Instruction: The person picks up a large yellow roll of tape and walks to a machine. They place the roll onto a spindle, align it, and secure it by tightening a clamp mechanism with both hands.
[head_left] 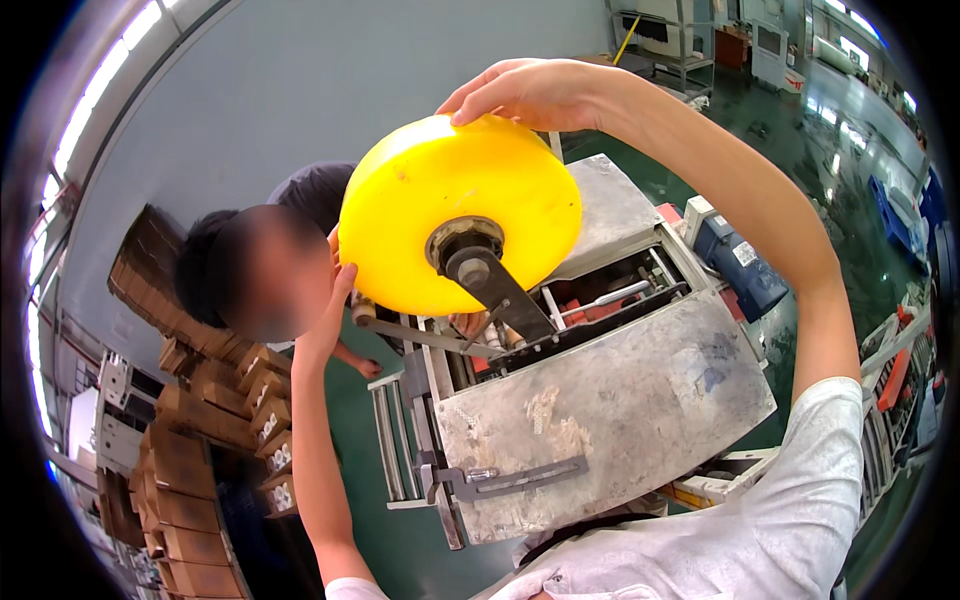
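A big yellow tape roll [390, 220] sits on the hub [465, 245] of a dark metal arm [510, 300] that rises from a carton sealing machine. My right hand [525, 92] reaches over the roll's top rim, fingers bent on its edge. At the roll's left edge my left hand [335, 285] grips the rim; part of it is hidden behind the roll. Below lies the machine's worn metal top plate [610, 400], with rollers and rods in the opening behind it. A grey bracket [520, 480] is fixed to the near left of the plate.
Another person [315, 195] leans in behind the roll, one hand [368, 368] low beside the machine. Stacked brown cartons [190, 500] stand at the left. A dark blue motor [740, 265] juts out on the right. The green floor [750, 170] looks shiny.
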